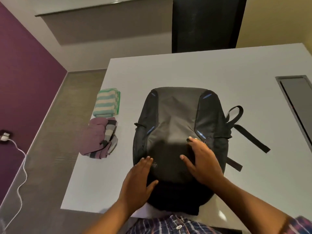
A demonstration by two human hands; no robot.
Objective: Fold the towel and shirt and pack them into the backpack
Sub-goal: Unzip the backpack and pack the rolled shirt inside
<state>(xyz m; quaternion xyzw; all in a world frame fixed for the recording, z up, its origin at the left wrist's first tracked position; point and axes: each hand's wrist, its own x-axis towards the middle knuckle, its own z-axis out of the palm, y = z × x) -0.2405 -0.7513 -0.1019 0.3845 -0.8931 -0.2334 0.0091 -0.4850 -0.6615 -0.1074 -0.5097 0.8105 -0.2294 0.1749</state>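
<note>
One backpack [179, 119] is lying on the one table [168, 71], and four short blue trim marks [206, 96] are showing on its front. Two pieces of cloth are sitting just beside it, one striped towel [107, 103] and one mauve shirt [98, 137]. Two hands are resting on the backpack: one left hand [138, 179] and one right hand [204, 162]. One dark chair [207, 24] is standing beyond the table. One charger [5, 136] is sitting on the one purple wall [25, 73], trailing one white cable [22, 174].
</note>
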